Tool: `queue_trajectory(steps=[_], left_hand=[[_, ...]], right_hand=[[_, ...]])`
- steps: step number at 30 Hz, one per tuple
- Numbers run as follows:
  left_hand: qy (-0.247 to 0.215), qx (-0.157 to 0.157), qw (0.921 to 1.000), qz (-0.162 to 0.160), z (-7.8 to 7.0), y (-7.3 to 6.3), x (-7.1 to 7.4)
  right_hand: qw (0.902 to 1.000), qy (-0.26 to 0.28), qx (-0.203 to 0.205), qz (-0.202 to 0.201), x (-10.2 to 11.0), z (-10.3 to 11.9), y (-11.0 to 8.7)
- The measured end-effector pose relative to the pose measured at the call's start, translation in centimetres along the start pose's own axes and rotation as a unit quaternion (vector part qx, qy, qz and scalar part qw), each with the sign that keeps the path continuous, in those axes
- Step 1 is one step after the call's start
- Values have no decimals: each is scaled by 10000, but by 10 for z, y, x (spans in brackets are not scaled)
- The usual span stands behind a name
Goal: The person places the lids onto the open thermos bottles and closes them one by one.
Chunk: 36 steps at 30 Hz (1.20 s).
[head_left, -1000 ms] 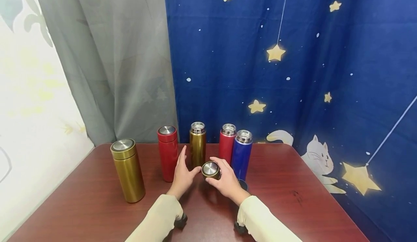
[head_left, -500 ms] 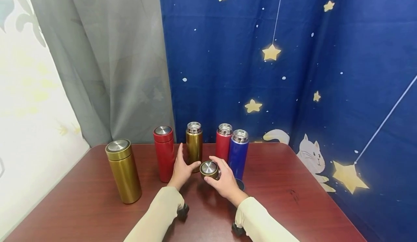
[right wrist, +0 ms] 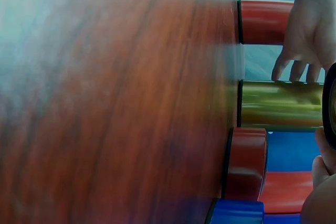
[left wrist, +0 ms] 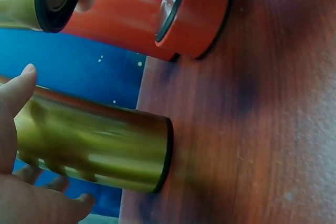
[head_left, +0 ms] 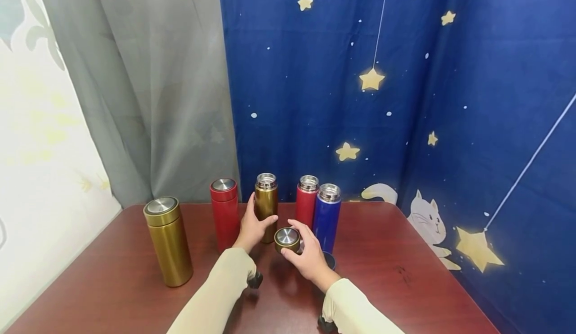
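Note:
My right hand (head_left: pixel 310 259) pinches a gold lid with a steel top (head_left: pixel 287 239) above the table, top side up. Farther back stands an uncapped gold thermos bottle (head_left: pixel 267 204), its steel mouth bare. Beside it is my left hand (head_left: pixel 253 228), thumb and fingers spread on either side of the bottle. In the left wrist view the gold bottle (left wrist: pixel 100 140) lies between the thumb and the other fingers. From the right wrist, the left hand's fingertips (right wrist: pixel 297 72) show right at the bottle's side.
Uncapped red (head_left: pixel 307 201) and blue bottles (head_left: pixel 327 219) stand to the right. A red lid (left wrist: pixel 202 17) and a blue lid (right wrist: pixel 239 212) stand before them. Capped red (head_left: pixel 225 214) and gold bottles (head_left: pixel 168 244) are on the left of the brown table (head_left: pixel 387 294). Curtains hang behind.
My left hand has moved forward to the gold bottle, its fingers coming round the side. My right hand keeps holding the gold lid in about the same place. The head view has shifted slightly.

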<state>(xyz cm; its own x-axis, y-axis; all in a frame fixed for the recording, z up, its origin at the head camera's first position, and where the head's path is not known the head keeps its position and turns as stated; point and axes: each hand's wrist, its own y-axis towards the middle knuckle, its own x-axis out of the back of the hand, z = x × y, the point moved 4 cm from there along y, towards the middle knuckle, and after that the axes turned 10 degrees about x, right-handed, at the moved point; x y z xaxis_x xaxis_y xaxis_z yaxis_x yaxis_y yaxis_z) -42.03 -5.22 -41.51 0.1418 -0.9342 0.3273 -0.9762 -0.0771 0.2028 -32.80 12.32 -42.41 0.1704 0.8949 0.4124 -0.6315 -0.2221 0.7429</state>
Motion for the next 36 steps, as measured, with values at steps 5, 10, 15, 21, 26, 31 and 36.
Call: queue_trajectory(steps=[5,10,15,21,26,31,36], left_hand=[[76,-21,9999,-151,-3,4,-2],[97,90,9997,-201,-3,5,-1],[115,113,9996,-236,-4,4,-1],[71,130,9995,-277,-3,3,-1],[13,95,9996,-277,-2,0,-1],[-25,36,9997,-259,-3,-3,-1],[-72,-48,9996,-262,-3,-5,2]], right_hand=[[10000,22,32,-26,-1,-4,-2],[10000,58,-22,-52,-1,-3,-1],[9999,75,-95,-94,-1,-2,-1],[9996,12,59,-294,-2,0,4],[9984,-28,164,-544,-3,3,6],[9975,-69,170,-677,-4,5,9],[9967,-26,241,-775,-5,6,13]])
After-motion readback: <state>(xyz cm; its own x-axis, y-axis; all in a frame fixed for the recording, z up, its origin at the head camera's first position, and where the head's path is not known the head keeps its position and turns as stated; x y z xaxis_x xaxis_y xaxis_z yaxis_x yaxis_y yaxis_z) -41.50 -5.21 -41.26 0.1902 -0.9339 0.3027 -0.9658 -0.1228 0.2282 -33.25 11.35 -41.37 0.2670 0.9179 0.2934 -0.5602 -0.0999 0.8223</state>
